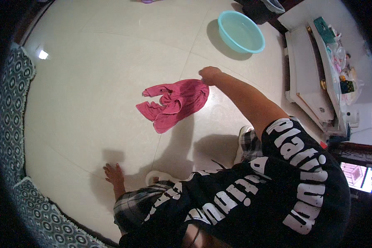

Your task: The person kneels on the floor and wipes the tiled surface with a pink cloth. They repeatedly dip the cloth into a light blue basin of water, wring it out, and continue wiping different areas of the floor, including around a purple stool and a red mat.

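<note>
A pinkish-red cloth (183, 99) lies spread and rumpled over the pale tiled floor, with folds and two loose ends pointing left. My right hand (210, 76) is closed at its upper right edge and grips the fabric; the fingertips are partly hidden. Whether the whole cloth rests on the floor, I cannot tell. To the lower left, my left hand (114, 175) hangs beside my knee with its fingers apart, holding nothing. Beyond my right hand stands a light turquoise plastic basin (223, 29) with cloudy liquid in it.
A white cabinet (307, 62) with gold-coloured handles runs along the right, its top crowded with plastic bags and a green box (324, 30). A dark bin (257, 12) with a bag liner is behind the basin. Patterned fringed fabric (14, 108) borders the left. A lit screen (359, 176) is lower right.
</note>
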Motion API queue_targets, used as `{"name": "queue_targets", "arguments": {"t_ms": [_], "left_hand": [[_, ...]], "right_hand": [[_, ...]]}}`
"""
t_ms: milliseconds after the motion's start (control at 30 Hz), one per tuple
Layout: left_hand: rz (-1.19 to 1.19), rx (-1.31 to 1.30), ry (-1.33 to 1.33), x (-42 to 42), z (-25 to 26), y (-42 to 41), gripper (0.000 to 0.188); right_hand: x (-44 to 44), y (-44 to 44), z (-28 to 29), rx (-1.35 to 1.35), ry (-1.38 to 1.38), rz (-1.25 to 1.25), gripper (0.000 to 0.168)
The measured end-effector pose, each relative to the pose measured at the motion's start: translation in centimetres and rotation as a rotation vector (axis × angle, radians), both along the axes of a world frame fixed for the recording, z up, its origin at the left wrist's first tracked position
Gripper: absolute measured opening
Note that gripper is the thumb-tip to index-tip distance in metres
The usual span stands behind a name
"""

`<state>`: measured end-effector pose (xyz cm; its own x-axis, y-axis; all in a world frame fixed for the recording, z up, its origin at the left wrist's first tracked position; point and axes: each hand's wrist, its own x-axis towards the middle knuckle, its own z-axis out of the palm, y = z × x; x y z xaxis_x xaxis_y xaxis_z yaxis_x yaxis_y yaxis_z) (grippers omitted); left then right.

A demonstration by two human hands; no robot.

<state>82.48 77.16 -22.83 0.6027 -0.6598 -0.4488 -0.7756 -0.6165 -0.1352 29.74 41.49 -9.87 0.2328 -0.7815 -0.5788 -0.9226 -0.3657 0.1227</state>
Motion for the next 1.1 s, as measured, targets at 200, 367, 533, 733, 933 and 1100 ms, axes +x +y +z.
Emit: {"name": "queue_targets", "arguments": {"t_ms": [200, 367, 533, 733, 933, 1100], "left_hand": [[-0.027, -0.141, 0.151, -0.8, 2.0, -3.0, 0.053], [-0.191, -0.159, 0.178, -4.8, 4.7, -1.2, 0.049], [-0.050, -0.081, 0.286, -7.4, 9.4, 1.8, 0.043], [-0.019, -0.038, 0.284, -9.6, 15.7, 6.2, 0.044], [0.200, 0.150, 0.235, -11.3, 19.5, 10.3, 0.042], [0.274, 0.191, 0.235, -14.3, 23.3, 14.6, 0.040]], "right_hand": [[8.5, 10.5, -4.1, 0.139, -0.247, 0.319, 0.072], [6.9, 10.1, -7.1, 0.102, -0.112, 0.442, 0.064], [-1.3, 0.0, -8.7, 0.121, 0.090, 0.218, 0.064], [-16.7, -7.0, -6.9, 0.136, 0.220, -0.080, 0.056], [-22.2, -5.0, -5.3, -0.144, -0.246, -0.153, 0.080], [-19.1, -1.3, -9.2, -0.325, -0.210, -0.143, 0.079]]}}
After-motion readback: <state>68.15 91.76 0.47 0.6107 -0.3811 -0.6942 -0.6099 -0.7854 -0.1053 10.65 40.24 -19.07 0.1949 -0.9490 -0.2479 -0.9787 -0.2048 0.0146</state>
